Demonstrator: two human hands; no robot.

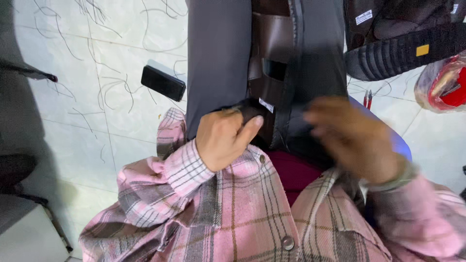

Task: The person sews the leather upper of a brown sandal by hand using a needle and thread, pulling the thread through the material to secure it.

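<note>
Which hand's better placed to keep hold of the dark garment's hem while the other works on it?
Probably left. The left hand is already closed on the dark garment at its lower edge, beside the small white tag. The right hand is motion-blurred over the fabric, its grip unclear.

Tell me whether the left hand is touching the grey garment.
Touching: the head view shows the left hand closed on the grey garment's lower edge.

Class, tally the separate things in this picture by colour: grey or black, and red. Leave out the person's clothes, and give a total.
Grey or black: 3 (grey garment gripped by the left hand with the right hand on it, black phone, black ribbed garment)
Red: 2 (red bagged item, red-handled snips)
Total: 5
</note>
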